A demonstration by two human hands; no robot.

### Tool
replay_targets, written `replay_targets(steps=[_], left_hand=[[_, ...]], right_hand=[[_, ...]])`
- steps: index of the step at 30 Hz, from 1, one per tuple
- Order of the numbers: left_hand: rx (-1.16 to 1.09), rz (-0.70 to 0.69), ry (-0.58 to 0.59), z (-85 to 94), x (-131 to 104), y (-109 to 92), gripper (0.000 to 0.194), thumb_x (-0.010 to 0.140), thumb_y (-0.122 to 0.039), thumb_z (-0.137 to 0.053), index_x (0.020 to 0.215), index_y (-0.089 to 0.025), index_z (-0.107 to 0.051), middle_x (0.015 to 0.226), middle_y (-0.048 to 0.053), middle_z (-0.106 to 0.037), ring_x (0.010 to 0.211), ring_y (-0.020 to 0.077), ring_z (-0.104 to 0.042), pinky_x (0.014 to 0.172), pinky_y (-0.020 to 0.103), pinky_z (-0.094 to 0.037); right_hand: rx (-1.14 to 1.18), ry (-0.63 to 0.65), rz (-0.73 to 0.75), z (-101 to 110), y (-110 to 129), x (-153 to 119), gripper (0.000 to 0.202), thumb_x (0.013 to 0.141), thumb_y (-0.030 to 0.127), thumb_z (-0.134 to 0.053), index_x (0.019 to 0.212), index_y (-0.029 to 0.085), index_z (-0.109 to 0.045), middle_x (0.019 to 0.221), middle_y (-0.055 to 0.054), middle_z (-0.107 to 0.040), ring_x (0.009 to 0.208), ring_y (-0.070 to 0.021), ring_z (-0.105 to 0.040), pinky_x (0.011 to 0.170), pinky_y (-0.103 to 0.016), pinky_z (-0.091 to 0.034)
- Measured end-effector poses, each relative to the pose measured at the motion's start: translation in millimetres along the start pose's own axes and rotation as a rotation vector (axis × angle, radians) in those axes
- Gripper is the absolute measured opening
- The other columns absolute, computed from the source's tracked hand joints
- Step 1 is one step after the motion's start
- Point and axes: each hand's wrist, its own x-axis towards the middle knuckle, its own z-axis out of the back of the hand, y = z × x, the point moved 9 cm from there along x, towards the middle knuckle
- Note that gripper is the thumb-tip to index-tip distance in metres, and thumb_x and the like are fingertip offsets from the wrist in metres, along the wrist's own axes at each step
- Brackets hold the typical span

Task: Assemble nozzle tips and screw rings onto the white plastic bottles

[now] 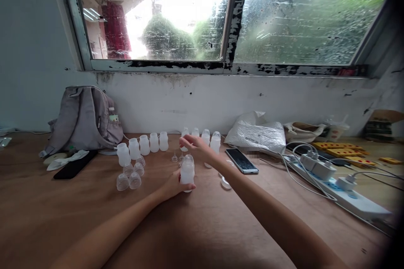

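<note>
Brown tabletop (217,218); left grip (171,185) around capped bottle (187,170); right grip (197,145), hold unclear.

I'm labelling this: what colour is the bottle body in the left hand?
The bottle body is milky white in the head view.

You face a 2-pane window (234,21) with a peeling frame (189,65). On your left sits a gray backpack (83,117); on your right, a smartphone (242,161) lies near a silvery plastic bag (260,136) and a white power strip (356,201) holding 3 chargers (325,170).
</note>
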Motion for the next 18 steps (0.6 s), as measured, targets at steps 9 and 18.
replay_targets(steps=[9,18], left_hand=[[0.042,-0.019,0.018,-0.5,-5,-11,0.03,0.069,-0.035,-0.06,0.093,-0.017,-0.053,0.087,0.005,-0.06,0.079,0.0209,-0.055,0.068,0.031,-0.045],[0.011,-0.054,0.0,-1.9,0,-7,0.028,0.066,-0.036,-0.062,0.086,-0.018,-0.054,0.081,0.004,-0.06,0.072,0.019,-0.054,0.063,0.03,-0.045]], right_hand=[[-0.248,0.405,-0.122,-63,-18,14,0.03,0.077,0.046,-0.044,0.08,0.022,-0.062,0.083,-0.005,-0.063,0.07,-0.0183,-0.056,0.05,-0.024,-0.038],[-0.461,0.36,-0.183,-62,-23,18,0.02,0.07,0.037,-0.054,0.078,0.019,-0.062,0.085,-0.01,-0.063,0.083,-0.0267,-0.054,0.061,-0.033,-0.041]])
